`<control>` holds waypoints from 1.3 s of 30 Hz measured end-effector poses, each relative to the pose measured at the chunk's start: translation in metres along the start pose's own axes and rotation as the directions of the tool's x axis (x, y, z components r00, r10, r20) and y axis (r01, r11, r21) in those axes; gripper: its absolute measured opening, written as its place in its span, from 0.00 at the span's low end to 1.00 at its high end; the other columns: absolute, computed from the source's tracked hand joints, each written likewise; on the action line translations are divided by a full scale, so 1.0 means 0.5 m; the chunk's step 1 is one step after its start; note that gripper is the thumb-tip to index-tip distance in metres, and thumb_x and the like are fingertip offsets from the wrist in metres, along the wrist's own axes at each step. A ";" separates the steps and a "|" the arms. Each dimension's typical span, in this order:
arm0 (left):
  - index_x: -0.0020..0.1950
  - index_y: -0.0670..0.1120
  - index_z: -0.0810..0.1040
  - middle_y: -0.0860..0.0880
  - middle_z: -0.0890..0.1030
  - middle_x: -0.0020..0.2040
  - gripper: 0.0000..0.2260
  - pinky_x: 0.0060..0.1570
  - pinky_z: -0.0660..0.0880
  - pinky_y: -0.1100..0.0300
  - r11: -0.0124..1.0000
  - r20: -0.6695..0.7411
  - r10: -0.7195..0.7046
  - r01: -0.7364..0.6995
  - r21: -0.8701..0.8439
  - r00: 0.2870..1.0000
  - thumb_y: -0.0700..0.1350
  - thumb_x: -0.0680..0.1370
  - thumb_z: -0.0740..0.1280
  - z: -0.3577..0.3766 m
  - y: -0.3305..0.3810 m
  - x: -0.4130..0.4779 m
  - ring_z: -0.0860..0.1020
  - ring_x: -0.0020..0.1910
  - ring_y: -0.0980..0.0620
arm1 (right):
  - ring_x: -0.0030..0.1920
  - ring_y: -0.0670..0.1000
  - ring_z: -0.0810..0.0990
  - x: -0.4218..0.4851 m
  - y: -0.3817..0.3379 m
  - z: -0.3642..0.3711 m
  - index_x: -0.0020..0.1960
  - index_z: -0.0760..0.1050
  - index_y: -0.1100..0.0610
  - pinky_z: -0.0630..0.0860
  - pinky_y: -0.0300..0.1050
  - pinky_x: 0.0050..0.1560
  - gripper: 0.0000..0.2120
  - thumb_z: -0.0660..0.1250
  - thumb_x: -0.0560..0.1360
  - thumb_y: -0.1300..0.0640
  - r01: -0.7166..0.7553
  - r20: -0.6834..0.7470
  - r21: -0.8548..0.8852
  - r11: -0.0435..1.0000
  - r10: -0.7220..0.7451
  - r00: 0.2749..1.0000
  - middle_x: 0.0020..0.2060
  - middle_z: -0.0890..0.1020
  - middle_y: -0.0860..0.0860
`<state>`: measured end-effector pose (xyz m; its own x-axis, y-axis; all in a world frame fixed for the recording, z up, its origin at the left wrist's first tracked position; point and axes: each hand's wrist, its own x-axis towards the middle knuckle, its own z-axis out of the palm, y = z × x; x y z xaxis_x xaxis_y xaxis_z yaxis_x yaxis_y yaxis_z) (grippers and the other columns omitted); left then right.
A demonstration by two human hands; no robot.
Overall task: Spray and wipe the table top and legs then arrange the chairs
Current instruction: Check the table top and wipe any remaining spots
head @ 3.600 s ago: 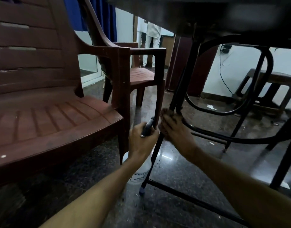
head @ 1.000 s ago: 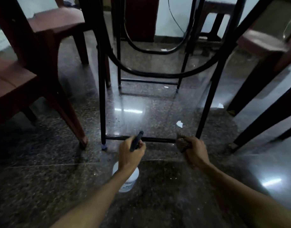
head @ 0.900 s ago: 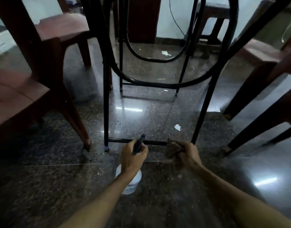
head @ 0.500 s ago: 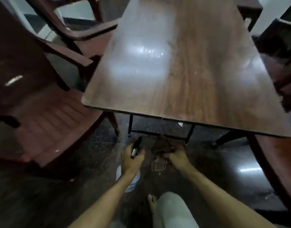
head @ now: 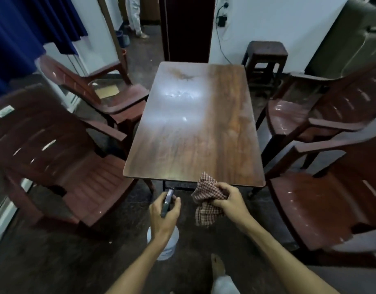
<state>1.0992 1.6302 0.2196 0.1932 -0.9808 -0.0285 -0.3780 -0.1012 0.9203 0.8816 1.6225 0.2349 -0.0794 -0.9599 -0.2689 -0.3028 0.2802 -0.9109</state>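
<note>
Just short of the near edge of the wooden table [head: 193,128], the left hand [head: 164,215] grips a spray bottle [head: 163,240] by its head, the right hand [head: 230,200] clutches a checked cloth [head: 206,198], and brown chairs [head: 55,149] flank both sides.

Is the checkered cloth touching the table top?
Cannot tell. In the head view the cloth, gripped by the right hand, overlaps the near edge of the table top, but this angle hides any gap.

We've got a dark blue fabric curtain [head: 23,28] hanging on the left, a small dark brown square stool [head: 265,48] by the white wall [head: 278,18], a black charger and cable [head: 221,21] on that wall, and a dark speckled stone floor [head: 55,262].
</note>
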 end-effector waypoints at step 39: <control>0.35 0.47 0.77 0.49 0.75 0.26 0.12 0.28 0.69 0.57 0.989 -0.464 -0.116 0.060 -0.134 0.878 0.38 0.77 0.73 0.663 0.456 0.531 0.72 0.25 0.52 | 0.50 0.49 0.83 0.873 -0.185 -0.630 0.55 0.83 0.57 0.79 0.38 0.44 0.21 0.72 0.64 0.70 0.227 0.186 -0.179 0.957 -0.194 0.963 0.48 0.85 0.51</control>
<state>0.7641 1.2916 0.2927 0.6339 -0.7718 0.0495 -0.2408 -0.1362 0.9610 0.5758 1.1746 0.3005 0.1585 -0.9773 -0.1408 -0.4780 0.0488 -0.8770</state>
